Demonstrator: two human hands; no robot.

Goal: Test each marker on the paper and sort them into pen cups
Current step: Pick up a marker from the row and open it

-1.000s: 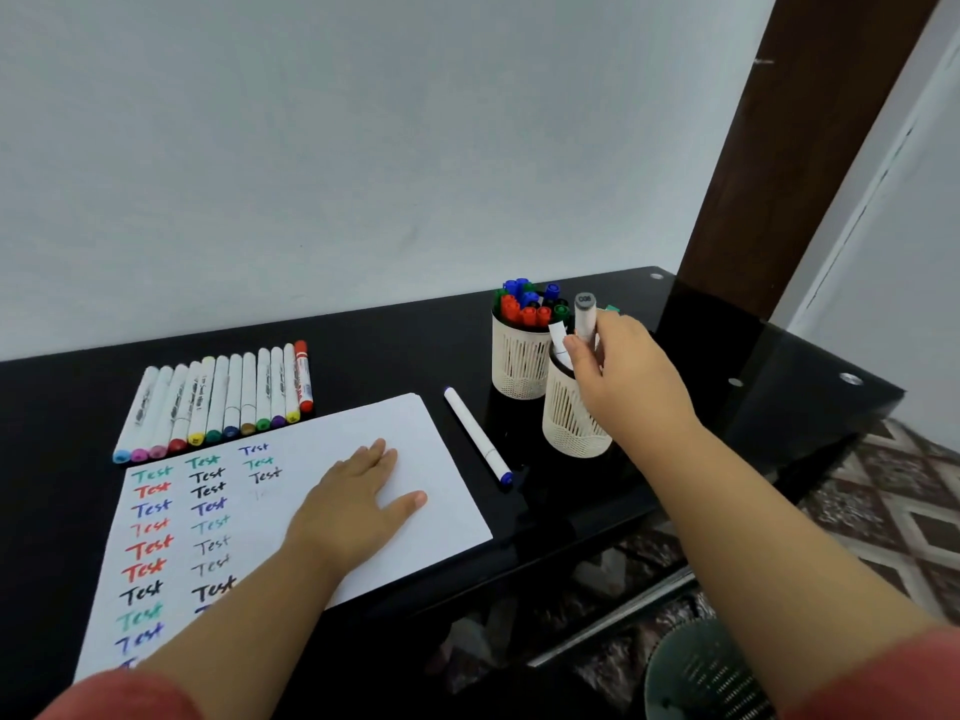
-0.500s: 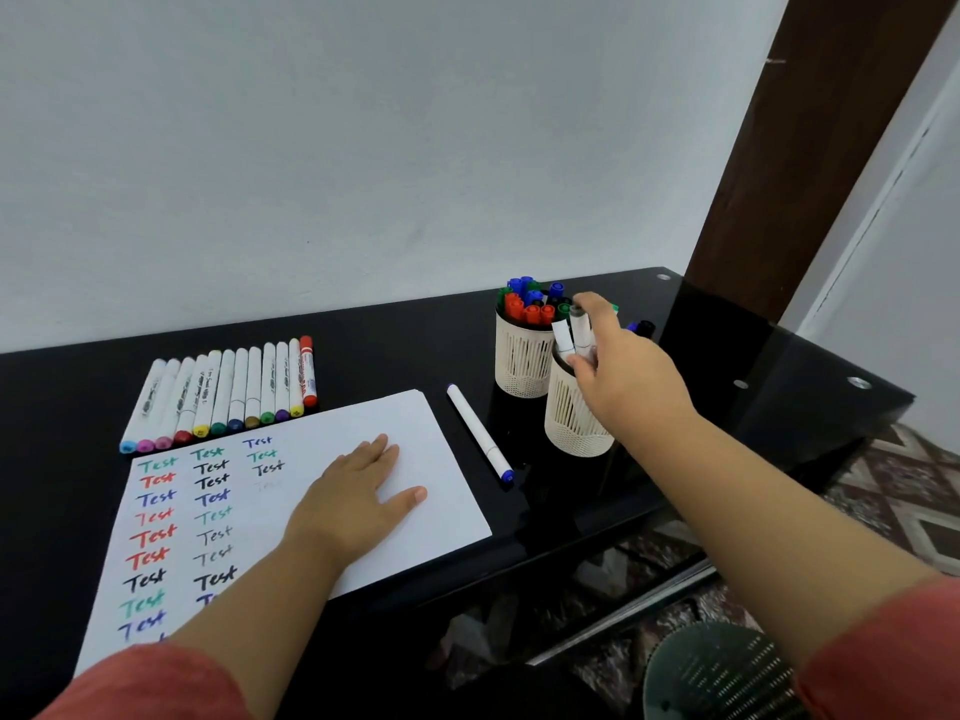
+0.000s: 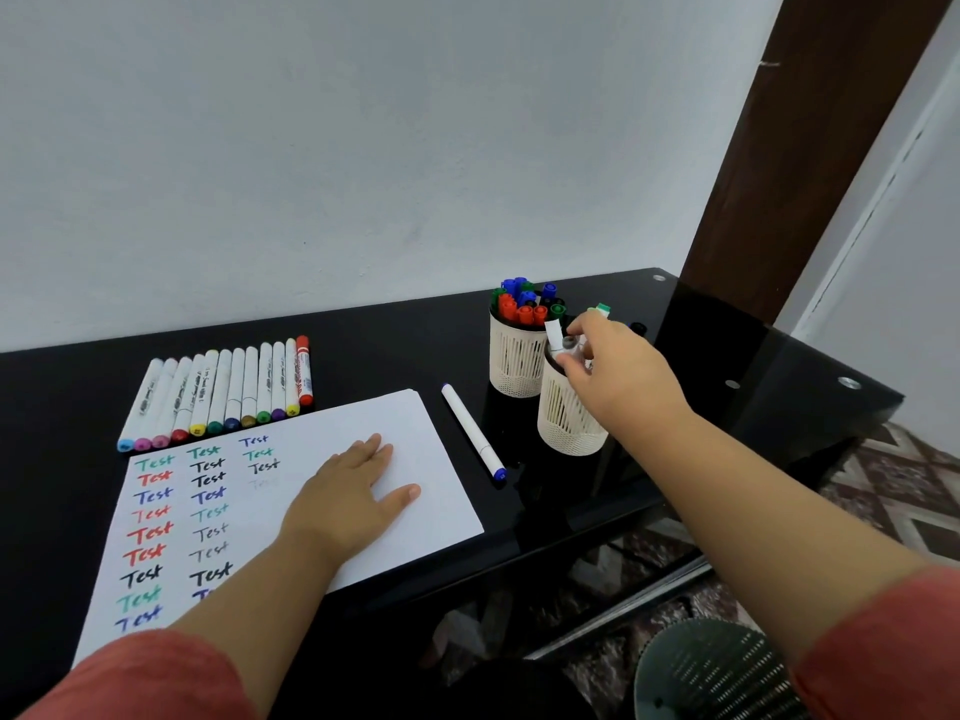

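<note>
A white paper (image 3: 431, 454) with rows of coloured "Test" words lies on the black table (image 3: 415, 345). My left hand (image 3: 348, 491) rests flat on it, fingers apart. A row of several white markers (image 3: 223, 392) lies behind the paper. One blue-tipped white marker (image 3: 472, 433) lies alone to the right of the sheet. Two cream mesh pen cups stand at the right: the far cup (image 3: 511, 363) is full of coloured caps, the near cup (image 3: 566, 426) holds a few markers. My right hand (image 3: 618, 366) pinches a grey-capped marker (image 3: 569, 344) that is sunk into the near cup.
The table's right corner and front edge (image 3: 810, 407) are close to the cups. A green mesh bin (image 3: 711, 672) stands on the patterned floor below. A brown door frame (image 3: 810, 148) rises at the back right.
My right hand has lowered the grey-capped marker from above the near cup down into it. The left hand has stayed flat on the paper.
</note>
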